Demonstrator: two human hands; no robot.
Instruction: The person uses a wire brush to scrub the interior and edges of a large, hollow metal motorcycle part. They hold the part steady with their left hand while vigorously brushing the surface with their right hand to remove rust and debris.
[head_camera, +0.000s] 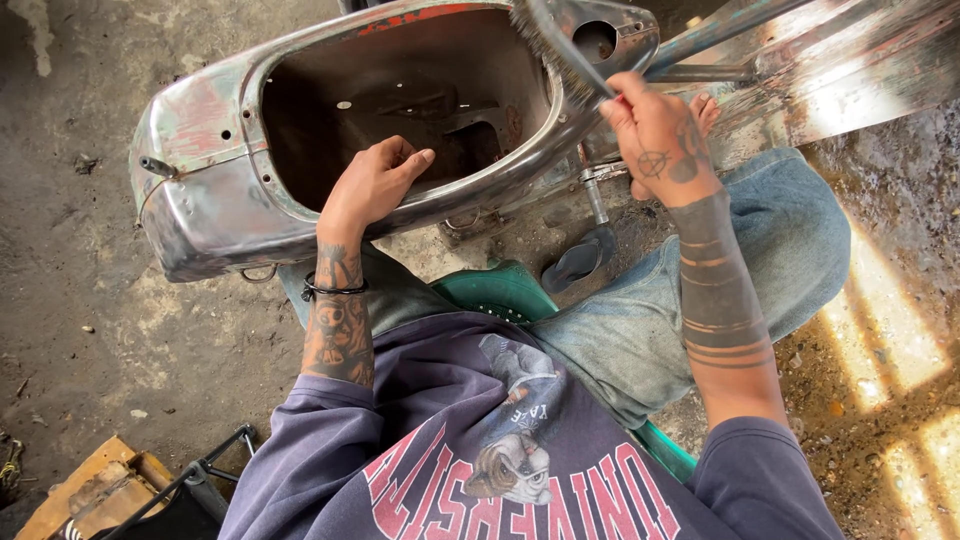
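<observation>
A bare, sanded metal scooter body (200, 140) lies on the ground in front of me, its open seat cavity facing up. My left hand (375, 185) rests on the cavity's near rim with fingers curled over the edge. My right hand (655, 135) grips the handle of a wire brush (555, 50), whose bristles sit against the far right rim of the cavity. I sit on a low green stool (495, 290), my knee in jeans under the right arm.
The scooter's front frame and floorboard (830, 60) stretch to the upper right. A dark sandal (580, 258) lies on the dirty concrete floor below the body. A wooden block (90, 490) and a black metal stand (210, 470) sit at the lower left.
</observation>
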